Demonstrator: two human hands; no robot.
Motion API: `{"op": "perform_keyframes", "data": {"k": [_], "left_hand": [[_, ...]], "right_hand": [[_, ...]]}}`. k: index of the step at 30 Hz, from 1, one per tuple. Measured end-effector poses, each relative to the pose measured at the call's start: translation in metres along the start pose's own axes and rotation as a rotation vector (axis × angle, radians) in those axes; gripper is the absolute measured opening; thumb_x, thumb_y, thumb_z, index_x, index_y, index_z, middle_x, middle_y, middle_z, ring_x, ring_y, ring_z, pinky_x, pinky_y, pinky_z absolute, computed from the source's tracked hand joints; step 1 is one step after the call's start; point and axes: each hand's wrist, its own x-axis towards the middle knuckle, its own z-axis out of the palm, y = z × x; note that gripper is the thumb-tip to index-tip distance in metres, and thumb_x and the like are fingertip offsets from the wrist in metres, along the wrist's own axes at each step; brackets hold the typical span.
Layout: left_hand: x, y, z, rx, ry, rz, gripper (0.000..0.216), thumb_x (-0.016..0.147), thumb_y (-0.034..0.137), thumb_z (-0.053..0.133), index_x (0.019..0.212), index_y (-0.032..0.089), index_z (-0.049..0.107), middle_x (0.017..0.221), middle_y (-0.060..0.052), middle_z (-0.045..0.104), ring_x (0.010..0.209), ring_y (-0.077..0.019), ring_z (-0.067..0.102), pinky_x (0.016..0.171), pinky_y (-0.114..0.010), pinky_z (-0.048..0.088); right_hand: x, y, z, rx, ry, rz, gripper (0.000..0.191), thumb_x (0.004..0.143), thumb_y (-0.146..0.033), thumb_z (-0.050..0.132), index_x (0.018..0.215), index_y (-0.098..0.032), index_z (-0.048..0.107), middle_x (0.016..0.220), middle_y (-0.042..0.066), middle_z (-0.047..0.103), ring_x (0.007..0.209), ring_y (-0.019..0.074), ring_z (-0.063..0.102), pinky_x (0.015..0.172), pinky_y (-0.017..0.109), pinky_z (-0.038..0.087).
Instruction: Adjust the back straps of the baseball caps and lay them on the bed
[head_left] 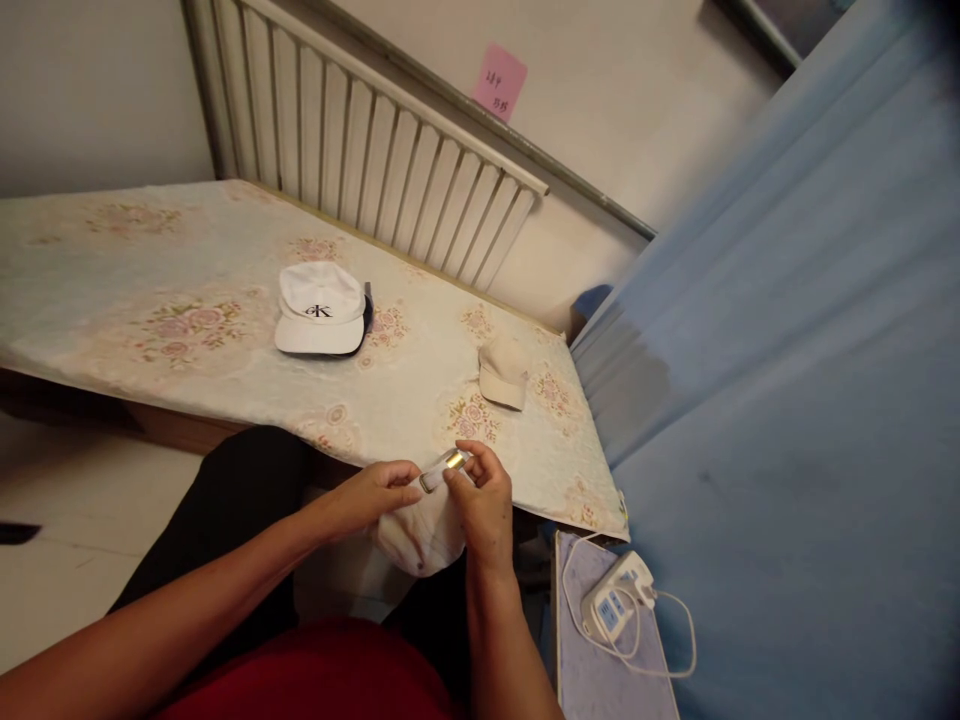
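Pinching the small gold-and-clear clip between both sets of fingertips, you have it just above the cream cap that rests in your lap, below the near edge of the bed. Your left hand grips the clip's nearer end with thumb and forefinger, and your right hand closes on its far end from above, both hands grasping it, neither slack. Keep the grip on the tips, not the pads lower down, since the piece looks small and slippery and could likely drop into the cap's folds. Steady your wrists against your thighs and bring the work closer under your eyes. The white logo cap and the beige cap lie well apart on the mattress; the power strip sits off to your right.
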Motion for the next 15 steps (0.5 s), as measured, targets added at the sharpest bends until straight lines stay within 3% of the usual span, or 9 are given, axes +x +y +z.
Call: {"op": "perform_keyframes", "data": {"k": [5, 10, 13, 15], "left_hand": [[0.0, -0.002, -0.001, 0.098, 0.06, 0.027, 0.029, 0.072, 0.044, 0.061, 0.081, 0.016, 0.055, 0.066, 0.005, 0.05, 0.061, -0.0121, 0.044, 0.059, -0.024, 0.031], [0.0, -0.006, -0.001, 0.139, 0.084, 0.038, 0.032, 0.073, 0.048, 0.058, 0.073, 0.018, 0.049, 0.064, 0.006, 0.043, 0.06, -0.0115, 0.039, 0.057, -0.024, 0.028], [-0.001, -0.009, -0.001, 0.093, 0.072, 0.038, 0.033, 0.074, 0.049, 0.058, 0.076, 0.018, 0.048, 0.067, 0.005, 0.043, 0.061, -0.0113, 0.038, 0.057, -0.024, 0.028], [-0.001, -0.012, -0.002, 0.074, 0.064, 0.055, 0.033, 0.075, 0.049, 0.058, 0.079, 0.017, 0.049, 0.07, 0.004, 0.045, 0.063, -0.0115, 0.039, 0.058, -0.024, 0.03]], "right_hand": [[0.003, 0.002, -0.005, 0.003, 0.045, 0.001, 0.036, 0.067, -0.021, 0.068, 0.103, -0.019, 0.064, 0.065, -0.007, 0.05, 0.059, 0.0094, 0.048, 0.054, 0.021, 0.036], [0.005, 0.003, -0.008, -0.014, 0.007, 0.006, 0.039, 0.068, -0.021, 0.069, 0.106, -0.02, 0.064, 0.064, -0.007, 0.05, 0.058, 0.0093, 0.048, 0.054, 0.021, 0.036], [0.005, 0.0, -0.009, -0.04, -0.06, 0.034, 0.044, 0.07, -0.021, 0.067, 0.113, -0.021, 0.064, 0.071, -0.004, 0.06, 0.065, 0.0118, 0.056, 0.06, 0.023, 0.043], [0.005, -0.001, -0.009, -0.083, -0.079, 0.029, 0.045, 0.068, -0.019, 0.068, 0.113, -0.021, 0.065, 0.087, 0.0, 0.068, 0.08, 0.015, 0.062, 0.07, 0.025, 0.047]]}}
